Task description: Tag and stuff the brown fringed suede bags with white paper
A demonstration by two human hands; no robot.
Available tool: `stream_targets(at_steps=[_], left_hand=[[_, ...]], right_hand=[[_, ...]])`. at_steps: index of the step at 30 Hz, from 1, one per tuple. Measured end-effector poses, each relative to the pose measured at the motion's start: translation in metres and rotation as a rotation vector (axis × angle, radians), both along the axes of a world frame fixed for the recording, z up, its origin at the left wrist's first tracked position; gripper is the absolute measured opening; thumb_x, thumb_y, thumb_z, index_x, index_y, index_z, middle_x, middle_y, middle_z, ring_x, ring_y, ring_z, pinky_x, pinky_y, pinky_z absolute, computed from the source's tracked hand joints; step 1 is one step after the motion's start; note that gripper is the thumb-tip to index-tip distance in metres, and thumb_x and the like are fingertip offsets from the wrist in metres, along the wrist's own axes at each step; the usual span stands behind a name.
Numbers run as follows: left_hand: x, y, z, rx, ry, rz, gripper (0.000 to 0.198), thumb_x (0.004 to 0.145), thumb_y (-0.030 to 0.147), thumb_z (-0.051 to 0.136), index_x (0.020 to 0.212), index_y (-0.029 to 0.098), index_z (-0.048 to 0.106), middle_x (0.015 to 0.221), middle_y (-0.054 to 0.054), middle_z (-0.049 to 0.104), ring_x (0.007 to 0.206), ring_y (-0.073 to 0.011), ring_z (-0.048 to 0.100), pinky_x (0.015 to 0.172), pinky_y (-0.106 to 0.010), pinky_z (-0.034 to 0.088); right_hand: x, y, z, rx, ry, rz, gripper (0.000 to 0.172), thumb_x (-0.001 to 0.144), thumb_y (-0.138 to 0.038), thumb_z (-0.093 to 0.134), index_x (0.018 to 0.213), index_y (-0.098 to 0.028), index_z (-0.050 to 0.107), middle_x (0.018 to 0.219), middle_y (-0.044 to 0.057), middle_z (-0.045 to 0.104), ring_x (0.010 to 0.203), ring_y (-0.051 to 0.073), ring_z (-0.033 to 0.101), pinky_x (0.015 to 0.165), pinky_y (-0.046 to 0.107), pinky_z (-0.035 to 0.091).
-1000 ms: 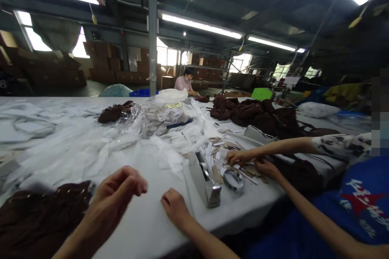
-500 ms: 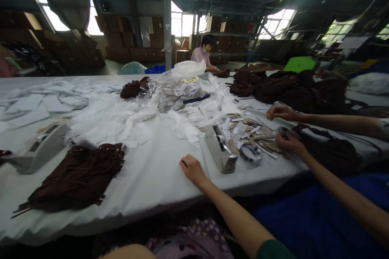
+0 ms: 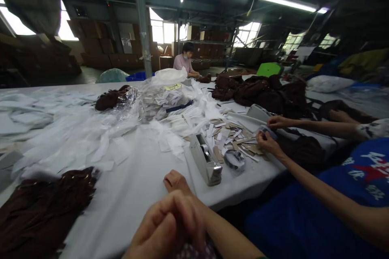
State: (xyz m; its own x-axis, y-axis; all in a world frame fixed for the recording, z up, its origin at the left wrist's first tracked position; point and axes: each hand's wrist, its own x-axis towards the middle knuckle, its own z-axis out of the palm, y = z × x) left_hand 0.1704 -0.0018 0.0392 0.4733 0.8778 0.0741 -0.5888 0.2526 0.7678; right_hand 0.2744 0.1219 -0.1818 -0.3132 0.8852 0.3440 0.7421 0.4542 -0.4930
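My right hand (image 3: 176,181) rests on the white-covered table (image 3: 130,194) with its fingers curled in, and nothing shows in them. In front of it, close to the camera, my left hand (image 3: 165,226) is raised over my right forearm. Its fingers are bent and smeared by motion; whether they touch the forearm I cannot tell. Just right of my right hand stands a grey tape dispenser (image 3: 206,164), and beside that lies a roll of tape (image 3: 234,160). A dark brown cloth item with metal eyelets (image 3: 45,210) lies at lower left.
White sheets (image 3: 112,141), a clear plastic bag of slips (image 3: 164,95) and loose card strips (image 3: 231,135) cover the middle. Brown goods (image 3: 258,89) are heaped beyond. At right, a co-worker in blue (image 3: 304,206) has hands (image 3: 269,143) near another dispenser (image 3: 258,111). Another person (image 3: 182,62) sits opposite.
My left hand has come up into view in front of my right forearm. The view has turned right, and my right hand still rests curled near the dispenser.
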Motion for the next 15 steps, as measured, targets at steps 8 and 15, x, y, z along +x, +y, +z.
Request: stream_targets(at_steps=[8,15], left_hand=[[-0.047,0.124,-0.111,-0.196,0.374,0.461,0.031,0.078,0.048,0.066,0.074,0.017,0.062,0.073,0.0,0.056,0.071,-0.0138,0.05,0.067,-0.023,0.046],[-0.009,0.183,-0.154,-0.26,0.52,0.201,0.046,0.076,0.058,0.062,0.098,0.018,0.058,0.072,-0.001,0.059,0.059,-0.0139,0.054,0.051,-0.024,0.045]], right_hand=[[0.003,-0.001,-0.007,-0.025,-0.014,-0.003,0.013,0.083,-0.011,0.051,0.073,-0.018,0.056,0.078,0.001,0.056,0.075,0.014,0.054,0.067,0.024,0.042],[0.013,-0.008,-0.007,-0.246,0.344,-0.249,0.015,0.079,-0.028,0.055,0.069,-0.034,0.065,0.075,0.0,0.062,0.066,0.02,0.061,0.049,0.029,0.048]])
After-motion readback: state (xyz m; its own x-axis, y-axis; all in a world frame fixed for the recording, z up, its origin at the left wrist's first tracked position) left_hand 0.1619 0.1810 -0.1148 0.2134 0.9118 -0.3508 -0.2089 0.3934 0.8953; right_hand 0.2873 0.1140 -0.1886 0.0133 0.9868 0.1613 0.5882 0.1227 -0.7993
